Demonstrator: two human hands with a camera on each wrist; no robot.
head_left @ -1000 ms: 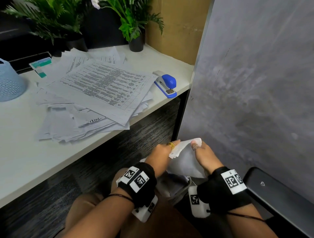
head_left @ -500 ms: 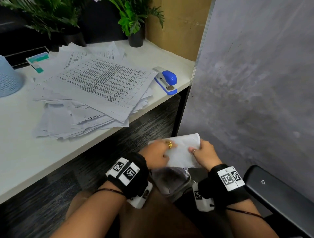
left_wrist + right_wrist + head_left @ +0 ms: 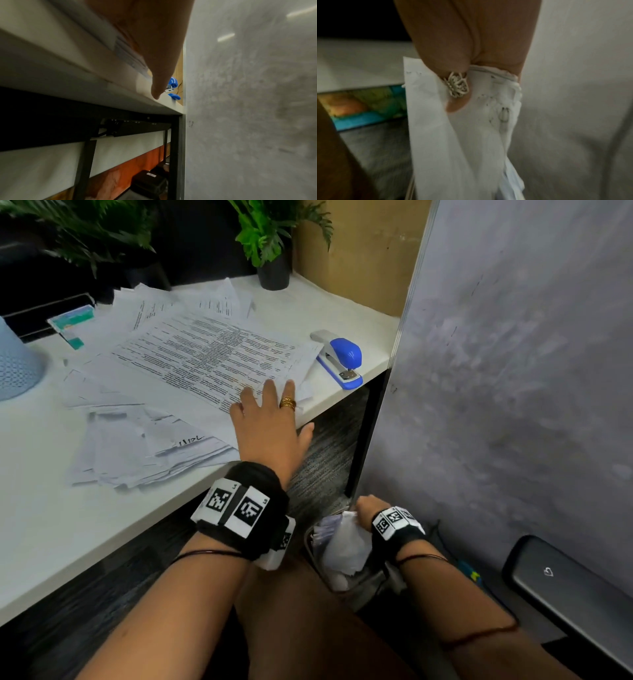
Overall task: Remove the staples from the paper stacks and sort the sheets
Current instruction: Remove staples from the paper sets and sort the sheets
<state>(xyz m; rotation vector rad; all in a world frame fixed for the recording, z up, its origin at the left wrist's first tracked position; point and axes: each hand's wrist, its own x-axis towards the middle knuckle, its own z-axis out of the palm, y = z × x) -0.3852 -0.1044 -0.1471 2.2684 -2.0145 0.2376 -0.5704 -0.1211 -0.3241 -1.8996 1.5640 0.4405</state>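
Note:
My left hand (image 3: 270,402) lies flat with straight fingers on the top printed sheet (image 3: 205,357) of the loose paper pile (image 3: 137,446) at the desk's front edge. In the left wrist view the thumb (image 3: 158,75) points along that edge toward the blue stapler (image 3: 173,82). The stapler (image 3: 342,359) sits just right of the pile. Down between my knees, my right hand (image 3: 364,508) grips a folded bunch of white sheets (image 3: 346,542). The right wrist view shows ringed fingers (image 3: 457,97) pinching the sheets' (image 3: 467,142) top corner, with a staple mark (image 3: 504,115) near it.
A small bin (image 3: 311,546) holding paper stands on the floor under my right hand. A grey partition (image 3: 513,371) closes off the right side and a black armrest (image 3: 565,587) juts in at lower right. A blue mesh basket (image 3: 13,364) and potted plants (image 3: 270,241) stand on the white desk (image 3: 51,525).
My left hand let go of the white sheets and rose to the pile on the desk. My right hand dropped lower with the sheets, over the bin.

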